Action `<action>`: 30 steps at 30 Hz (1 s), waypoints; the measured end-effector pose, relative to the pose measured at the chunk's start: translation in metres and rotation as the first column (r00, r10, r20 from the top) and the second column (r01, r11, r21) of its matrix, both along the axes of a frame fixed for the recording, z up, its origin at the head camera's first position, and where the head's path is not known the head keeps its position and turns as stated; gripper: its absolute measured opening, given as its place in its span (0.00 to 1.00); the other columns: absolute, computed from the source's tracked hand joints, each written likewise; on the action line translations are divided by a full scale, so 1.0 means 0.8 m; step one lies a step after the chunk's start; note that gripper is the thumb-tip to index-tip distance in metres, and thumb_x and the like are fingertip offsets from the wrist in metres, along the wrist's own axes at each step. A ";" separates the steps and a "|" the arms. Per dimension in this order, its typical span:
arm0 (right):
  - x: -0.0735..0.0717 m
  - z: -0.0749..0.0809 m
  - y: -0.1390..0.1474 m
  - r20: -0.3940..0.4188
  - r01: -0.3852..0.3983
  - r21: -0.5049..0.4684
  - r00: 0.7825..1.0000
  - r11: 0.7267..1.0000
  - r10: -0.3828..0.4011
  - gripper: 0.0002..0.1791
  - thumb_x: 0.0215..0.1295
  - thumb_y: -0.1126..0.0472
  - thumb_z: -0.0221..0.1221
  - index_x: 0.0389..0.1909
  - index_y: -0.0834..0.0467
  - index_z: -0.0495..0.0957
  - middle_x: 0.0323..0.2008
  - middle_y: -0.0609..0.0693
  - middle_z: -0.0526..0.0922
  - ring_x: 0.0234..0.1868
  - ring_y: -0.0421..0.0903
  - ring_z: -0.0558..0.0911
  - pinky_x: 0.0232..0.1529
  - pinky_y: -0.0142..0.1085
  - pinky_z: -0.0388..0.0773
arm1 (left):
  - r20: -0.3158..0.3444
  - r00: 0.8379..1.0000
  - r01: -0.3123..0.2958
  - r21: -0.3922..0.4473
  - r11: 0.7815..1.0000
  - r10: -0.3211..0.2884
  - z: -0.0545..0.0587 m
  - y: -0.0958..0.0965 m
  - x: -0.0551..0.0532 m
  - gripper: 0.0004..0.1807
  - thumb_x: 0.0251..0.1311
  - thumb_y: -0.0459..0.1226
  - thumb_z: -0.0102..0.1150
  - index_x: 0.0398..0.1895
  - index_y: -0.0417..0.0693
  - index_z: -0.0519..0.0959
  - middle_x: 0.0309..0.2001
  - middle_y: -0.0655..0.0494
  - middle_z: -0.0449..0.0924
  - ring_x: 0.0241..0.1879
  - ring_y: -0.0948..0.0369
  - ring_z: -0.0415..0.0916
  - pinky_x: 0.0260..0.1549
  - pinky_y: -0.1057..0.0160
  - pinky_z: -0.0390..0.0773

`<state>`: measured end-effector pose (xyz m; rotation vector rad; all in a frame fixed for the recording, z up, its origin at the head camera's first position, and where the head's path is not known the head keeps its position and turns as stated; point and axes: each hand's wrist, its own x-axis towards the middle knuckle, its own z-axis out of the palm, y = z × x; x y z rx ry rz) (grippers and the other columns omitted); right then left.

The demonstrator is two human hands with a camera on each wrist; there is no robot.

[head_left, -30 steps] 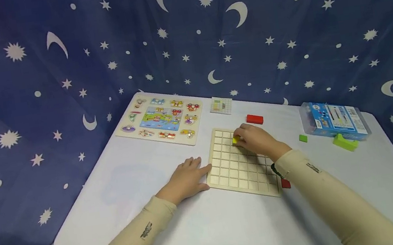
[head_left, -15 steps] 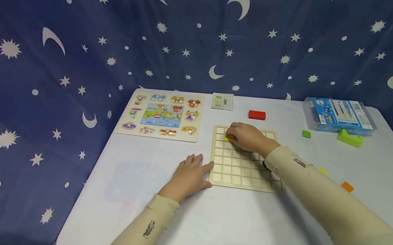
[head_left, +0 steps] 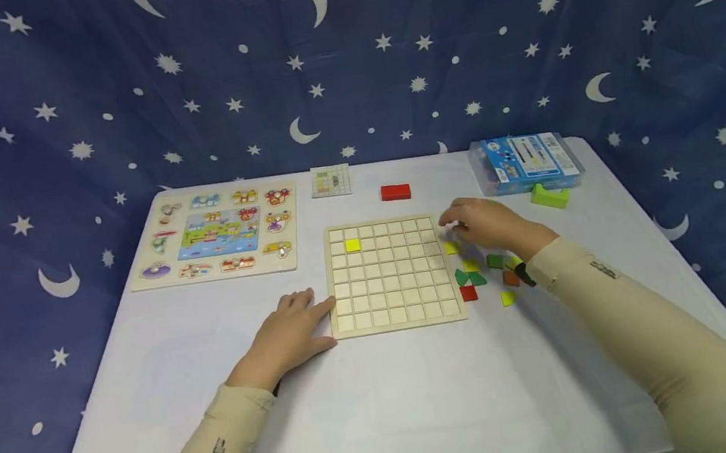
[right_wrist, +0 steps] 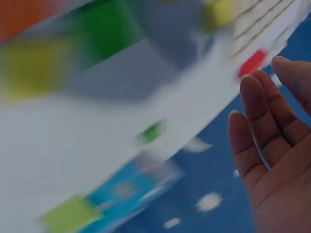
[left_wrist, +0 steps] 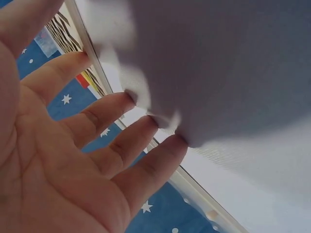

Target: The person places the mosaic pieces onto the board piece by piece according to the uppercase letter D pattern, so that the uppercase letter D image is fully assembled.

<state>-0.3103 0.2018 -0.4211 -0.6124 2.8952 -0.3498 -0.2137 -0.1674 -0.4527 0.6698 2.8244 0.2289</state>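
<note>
A wooden grid board [head_left: 398, 327] lies on the white table, with one yellow square tile [head_left: 352, 245] in a cell of its second row near the left. My left hand [head_left: 286, 337] rests at the board's left edge, fingers spread; the left wrist view shows its palm and fingertips [left_wrist: 181, 141] against the tablecloth. My right hand [head_left: 488, 224] is just past the board's right edge, over loose pieces, and holds nothing; its fingers are apart in the right wrist view. Below it lie yellow tiles [head_left: 470, 266], green pieces [head_left: 476, 279] and a red tile [head_left: 468, 294].
A picture peg puzzle [head_left: 219, 234] lies at the back left. Behind the board are a small pattern card [head_left: 331, 181] and a red block [head_left: 396, 192]. A blue-labelled plastic box [head_left: 527, 163] stands at the back right, with a light green block [head_left: 549, 196] in front.
My right hand has let go of the yellow tile in the grid and moved right, off the board. The head view has turned to the right. The left hand stays at the board's edge.
</note>
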 end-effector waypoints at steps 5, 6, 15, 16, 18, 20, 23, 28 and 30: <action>0.012 -0.020 0.038 0.065 0.061 0.056 0.996 0.997 -0.064 0.14 0.69 0.64 0.60 0.54 0.59 0.82 0.52 0.54 0.81 0.56 0.54 0.78 0.61 0.52 0.73 | -0.014 1.000 0.001 0.013 1.000 -0.001 -0.003 -0.008 0.006 0.39 0.59 0.54 0.67 0.72 0.53 0.68 0.71 0.37 0.63 0.69 0.38 0.60 0.57 0.37 0.71; 0.013 -0.023 0.039 0.062 0.049 0.052 0.997 0.997 -0.052 0.14 0.70 0.64 0.59 0.54 0.59 0.82 0.52 0.54 0.81 0.57 0.54 0.78 0.62 0.52 0.72 | -0.019 1.000 0.000 0.013 1.000 0.000 -0.003 -0.008 0.006 0.39 0.59 0.54 0.67 0.72 0.53 0.68 0.71 0.37 0.63 0.68 0.38 0.61 0.57 0.37 0.71; 0.013 -0.037 0.021 0.010 -0.023 0.049 1.000 0.999 0.023 0.14 0.66 0.60 0.65 0.52 0.56 0.84 0.47 0.49 0.82 0.52 0.48 0.79 0.60 0.47 0.75 | -0.033 0.999 0.019 0.004 1.000 -0.019 0.000 -0.002 0.000 0.40 0.57 0.55 0.68 0.72 0.53 0.69 0.70 0.36 0.64 0.67 0.38 0.62 0.53 0.37 0.74; 0.012 -0.038 0.019 0.012 -0.027 0.061 1.000 0.998 0.026 0.14 0.66 0.60 0.65 0.52 0.56 0.84 0.47 0.48 0.82 0.51 0.48 0.79 0.59 0.47 0.75 | -0.033 0.999 0.019 0.005 1.000 -0.019 0.000 -0.002 0.001 0.40 0.57 0.55 0.68 0.72 0.53 0.69 0.70 0.36 0.64 0.67 0.37 0.62 0.53 0.37 0.74; 0.011 -0.041 0.015 0.011 -0.022 0.082 1.000 0.996 0.022 0.14 0.65 0.60 0.65 0.52 0.55 0.84 0.46 0.48 0.82 0.51 0.48 0.79 0.60 0.47 0.75 | -0.040 0.999 0.023 0.006 1.000 -0.023 0.000 -0.002 0.002 0.40 0.57 0.56 0.68 0.71 0.53 0.70 0.69 0.36 0.65 0.67 0.37 0.63 0.53 0.37 0.74; 0.008 -0.043 0.012 -0.002 -0.022 0.094 1.000 0.995 0.022 0.14 0.65 0.60 0.66 0.51 0.54 0.84 0.46 0.48 0.82 0.51 0.49 0.79 0.59 0.47 0.75 | -0.054 0.998 0.026 0.001 1.000 -0.026 0.000 -0.002 0.002 0.40 0.56 0.56 0.68 0.71 0.52 0.70 0.68 0.36 0.65 0.66 0.36 0.63 0.54 0.38 0.74; 0.004 -0.043 0.010 -0.024 -0.039 0.095 0.999 0.995 0.041 0.12 0.64 0.62 0.67 0.48 0.54 0.85 0.45 0.48 0.82 0.50 0.49 0.80 0.58 0.47 0.76 | -0.068 0.997 0.020 -0.012 1.000 -0.021 0.000 -0.002 0.003 0.40 0.56 0.57 0.68 0.70 0.52 0.71 0.68 0.36 0.66 0.66 0.36 0.64 0.54 0.38 0.75; 0.003 -0.045 0.012 -0.024 -0.062 0.105 0.998 0.993 0.065 0.11 0.62 0.61 0.68 0.46 0.54 0.87 0.44 0.48 0.83 0.48 0.49 0.80 0.57 0.47 0.77 | -0.044 0.999 0.018 -0.021 1.000 -0.019 0.003 0.000 0.003 0.40 0.56 0.58 0.67 0.71 0.54 0.71 0.69 0.36 0.65 0.67 0.36 0.62 0.55 0.38 0.74; 0.004 -0.047 0.014 -0.023 -0.062 0.098 0.998 0.993 0.064 0.12 0.62 0.61 0.69 0.46 0.54 0.87 0.43 0.48 0.83 0.48 0.49 0.80 0.57 0.47 0.77 | -0.036 0.999 0.019 -0.023 1.000 -0.019 0.003 -0.001 0.004 0.41 0.56 0.59 0.67 0.71 0.54 0.70 0.69 0.36 0.65 0.67 0.36 0.62 0.56 0.38 0.73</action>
